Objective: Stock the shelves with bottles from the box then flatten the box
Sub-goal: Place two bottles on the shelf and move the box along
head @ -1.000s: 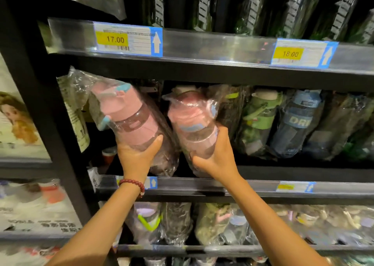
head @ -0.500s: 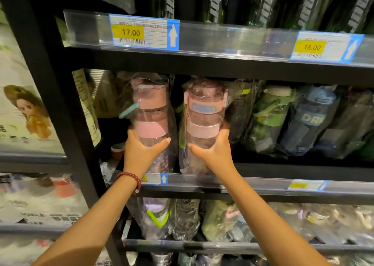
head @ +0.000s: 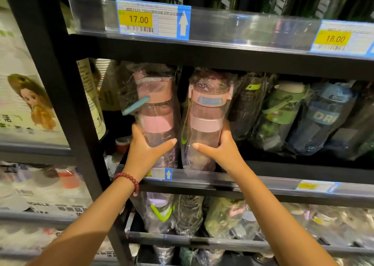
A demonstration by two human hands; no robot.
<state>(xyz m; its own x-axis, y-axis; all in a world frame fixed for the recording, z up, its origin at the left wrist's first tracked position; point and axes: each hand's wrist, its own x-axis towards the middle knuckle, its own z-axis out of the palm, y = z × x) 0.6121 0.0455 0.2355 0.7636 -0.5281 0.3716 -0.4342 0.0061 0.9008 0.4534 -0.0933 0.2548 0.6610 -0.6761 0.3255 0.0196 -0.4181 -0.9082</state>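
Note:
Two pink bottles in clear plastic wrap stand upright side by side at the left end of the middle shelf (head: 263,181). My left hand (head: 144,150), with a red bead bracelet on the wrist, grips the lower body of the left pink bottle (head: 156,114). My right hand (head: 219,149) holds the lower body of the right pink bottle (head: 207,114). Both bottles rest just behind the shelf's clear price rail. The box is out of view.
Wrapped green bottle (head: 282,112) and blue bottle (head: 321,118) lean on the same shelf to the right. The black upright post (head: 66,108) borders the left bottle. The upper shelf rail (head: 232,29) carries price tags 17.00 and 18.00. More wrapped bottles fill the shelf below (head: 182,217).
Both bottles went from tilted in the air to upright on the shelf, pushed in side by side. My hands slid down to their lower bodies.

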